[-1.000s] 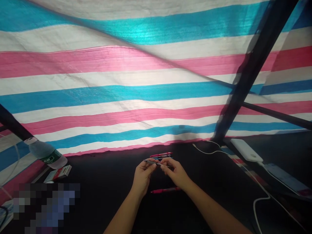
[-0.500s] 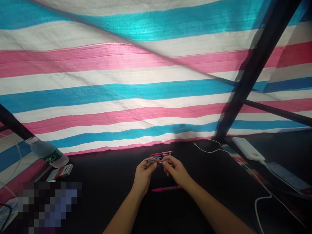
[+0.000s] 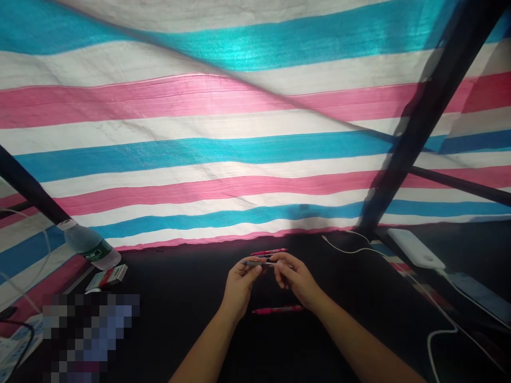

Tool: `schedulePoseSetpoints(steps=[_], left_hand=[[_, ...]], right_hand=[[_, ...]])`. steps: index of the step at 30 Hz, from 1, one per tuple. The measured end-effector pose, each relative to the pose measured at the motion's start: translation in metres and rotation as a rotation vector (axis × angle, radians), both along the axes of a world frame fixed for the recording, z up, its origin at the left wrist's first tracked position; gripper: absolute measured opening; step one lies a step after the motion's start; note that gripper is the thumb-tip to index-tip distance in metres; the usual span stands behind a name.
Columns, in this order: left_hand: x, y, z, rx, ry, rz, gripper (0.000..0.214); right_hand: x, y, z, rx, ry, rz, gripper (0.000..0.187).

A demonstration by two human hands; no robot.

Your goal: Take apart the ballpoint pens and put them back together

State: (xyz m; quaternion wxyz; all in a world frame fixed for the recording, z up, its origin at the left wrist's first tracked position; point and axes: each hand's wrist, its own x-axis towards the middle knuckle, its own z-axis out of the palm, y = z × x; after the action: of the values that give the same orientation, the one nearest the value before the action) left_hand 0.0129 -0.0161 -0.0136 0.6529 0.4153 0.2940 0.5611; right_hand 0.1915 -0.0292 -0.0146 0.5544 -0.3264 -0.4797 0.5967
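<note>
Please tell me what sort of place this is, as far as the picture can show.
Probably a makeshift tent-like shelter used as a work spot: a striped plastic tarpaulin hangs along dark poles, and a power bank and a water bottle lie on a dark surface.

Far side: a striped tarpaulin (image 3: 199, 154) forms the wall, in creased horizontal bands of blue, white and pink, brightest at upper centre. Right: a dark pole (image 3: 427, 117) rises diagonally, with a thinner crossbar (image 3: 459, 184) running off rightward. Far left: another dark strut (image 3: 27, 178). A black work surface (image 3: 171, 298) fills the near scene, dimly lit.
</note>
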Motion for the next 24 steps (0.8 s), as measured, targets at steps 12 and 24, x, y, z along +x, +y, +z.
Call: schedulePoseSetpoints(steps=[12,24], left_hand=[[-0.016,0.016,-0.003,-0.164,0.174,0.147,0.031],[-0.017,0.017,-0.006,-0.212,0.143,0.147,0.025]], right_hand=[[0.03,0.011,0.032,-0.096,0.919,-0.031,0.028],[0.035,0.004,0.039,-0.075,1.088,-0.006,0.036]])
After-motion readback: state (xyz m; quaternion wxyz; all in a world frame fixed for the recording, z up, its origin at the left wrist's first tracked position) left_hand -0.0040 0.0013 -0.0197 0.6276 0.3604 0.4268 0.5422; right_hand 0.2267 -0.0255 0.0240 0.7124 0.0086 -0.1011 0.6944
